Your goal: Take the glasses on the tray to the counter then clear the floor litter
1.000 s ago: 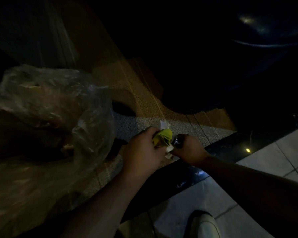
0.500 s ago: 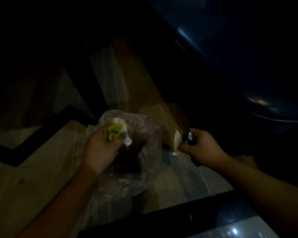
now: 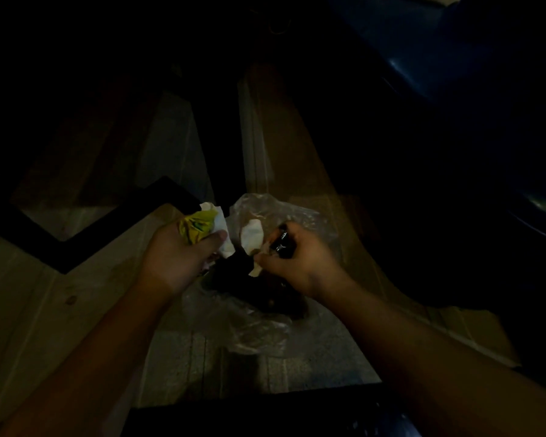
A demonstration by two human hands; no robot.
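Note:
The scene is very dark. My left hand (image 3: 183, 253) grips a crumpled yellow wrapper (image 3: 193, 227) together with white tissue (image 3: 219, 220). My right hand (image 3: 297, 260) is closed on a small dark shiny object (image 3: 282, 244) and pinches a scrap of white paper (image 3: 252, 236). Both hands hover close together over a clear plastic bag (image 3: 265, 316) lying on the floor, whose inside looks dark. No glasses or tray are in view.
The floor (image 3: 38, 310) has pale panels crossed by a black zigzag band (image 3: 76, 241). A dark blue rounded shape (image 3: 454, 67) looms at the upper right. A black strip (image 3: 265, 414) runs along the bottom edge.
Both hands have come together over the bag; the right hand moved left with its paper scrap. A second ago the bag was at the far left, large in view.

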